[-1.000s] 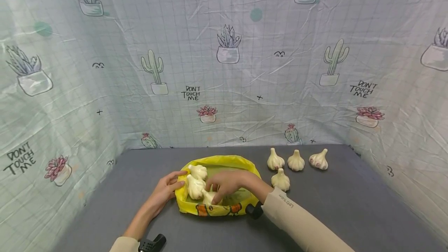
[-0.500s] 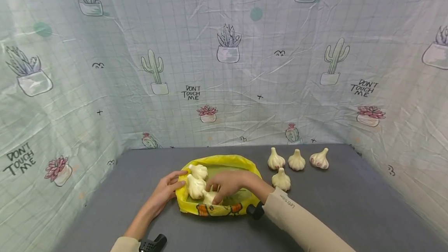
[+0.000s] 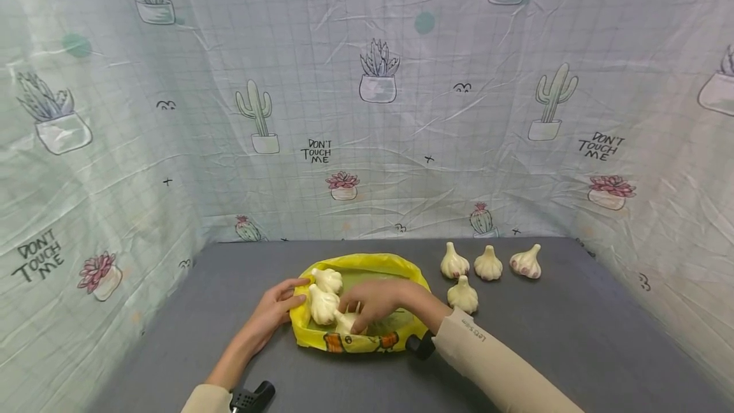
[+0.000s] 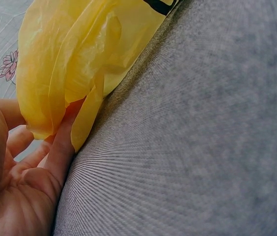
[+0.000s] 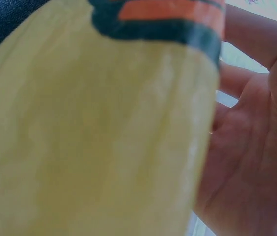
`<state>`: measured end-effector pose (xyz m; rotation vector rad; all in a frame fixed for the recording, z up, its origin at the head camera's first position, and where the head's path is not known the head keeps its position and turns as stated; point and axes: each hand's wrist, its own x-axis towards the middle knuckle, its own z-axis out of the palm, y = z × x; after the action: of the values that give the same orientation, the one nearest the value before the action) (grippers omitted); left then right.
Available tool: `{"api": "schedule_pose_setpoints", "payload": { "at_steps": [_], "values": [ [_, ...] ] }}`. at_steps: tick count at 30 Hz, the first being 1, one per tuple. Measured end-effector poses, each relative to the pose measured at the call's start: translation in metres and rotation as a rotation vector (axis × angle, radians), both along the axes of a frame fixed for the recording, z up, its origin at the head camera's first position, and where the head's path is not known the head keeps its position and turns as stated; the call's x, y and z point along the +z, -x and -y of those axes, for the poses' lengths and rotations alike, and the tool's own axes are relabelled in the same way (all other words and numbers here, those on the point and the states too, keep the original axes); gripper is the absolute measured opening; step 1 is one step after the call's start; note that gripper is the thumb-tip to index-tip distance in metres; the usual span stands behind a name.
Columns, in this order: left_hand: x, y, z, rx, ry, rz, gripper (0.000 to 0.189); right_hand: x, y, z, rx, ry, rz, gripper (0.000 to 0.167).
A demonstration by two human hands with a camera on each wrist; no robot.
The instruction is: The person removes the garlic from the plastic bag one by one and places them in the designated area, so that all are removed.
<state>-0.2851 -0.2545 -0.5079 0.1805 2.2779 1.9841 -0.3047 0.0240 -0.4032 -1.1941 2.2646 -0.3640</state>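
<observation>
Garlic bulb (image 3: 345,322) held by right hand (image 3: 375,299) inside yellow plastic bag (image 3: 381,262), near edge; left hand (image 3: 276,308) pinching left edge; likely placing, calling for release.

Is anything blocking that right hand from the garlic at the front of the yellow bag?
Nothing that I can see. In the head view, the right hand reaches in over the side of the yellow bag, and its fingers are already at the front garlic bulb.
</observation>
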Motion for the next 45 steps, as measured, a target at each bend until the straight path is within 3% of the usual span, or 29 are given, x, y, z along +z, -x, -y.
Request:
{"api": "schedule_pose_setpoints", "payload": {
  "at_steps": [5,11,15,21,29,45],
  "values": [
    [-0.0005,0.0001,-0.0006,-0.015,-0.008,0.003,0.054,-0.0002,-0.0010,-0.0017,0.013,0.023,0.005,0.048],
    [0.0005,0.0008,-0.0010,-0.010,-0.016,0.004,0.052,-0.0008,0.0010,-0.0013,0.085,0.084,0.012,0.017],
    [0.0007,0.0005,0.0003,-0.007,-0.011,0.002,0.053,-0.0023,0.0016,0.0005,0.137,0.113,0.022,0.026],
    [0.0018,0.0001,0.0003,-0.004,-0.001,-0.002,0.053,-0.0024,0.0000,0.0006,0.099,0.103,-0.010,0.015],
    [0.0016,0.0009,-0.0004,-0.003,-0.002,0.000,0.053,-0.0009,-0.0029,-0.0015,0.031,0.071,-0.004,0.043],
    [0.0036,-0.0016,-0.0006,-0.003,0.017,0.004,0.054,-0.0013,-0.0029,-0.0040,-0.004,0.073,-0.031,0.046]
  ]
}}
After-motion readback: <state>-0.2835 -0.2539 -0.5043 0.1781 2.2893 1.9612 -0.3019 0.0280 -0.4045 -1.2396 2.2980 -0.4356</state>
